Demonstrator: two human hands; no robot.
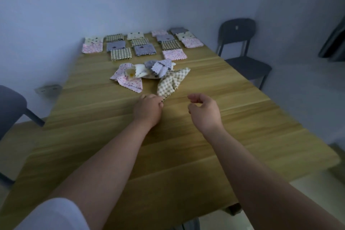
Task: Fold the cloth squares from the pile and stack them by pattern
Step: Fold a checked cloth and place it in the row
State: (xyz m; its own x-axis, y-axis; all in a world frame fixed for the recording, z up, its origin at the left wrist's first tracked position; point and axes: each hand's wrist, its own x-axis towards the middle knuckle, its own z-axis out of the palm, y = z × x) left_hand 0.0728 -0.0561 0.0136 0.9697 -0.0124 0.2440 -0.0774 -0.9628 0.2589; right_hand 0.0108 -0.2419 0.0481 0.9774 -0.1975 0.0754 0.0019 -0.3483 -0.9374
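Note:
A loose pile of cloth squares (147, 73) lies in the middle of the wooden table (242, 136), pink floral, grey and cream pieces crumpled together. A beige checked cloth (172, 82) trails from the pile toward me. My left hand (148, 109) pinches its near corner at the table surface. My right hand (204, 111) hovers just to the right with its fingers loosely curled and nothing in it. Behind the pile lie several folded squares (141, 44) in rows, in pink, grey, checked and cream patterns.
A dark chair (240, 46) stands at the table's right side and another chair (11, 106) at the left. The table's far edge meets the wall. A wall socket (48, 90) sits low on the left.

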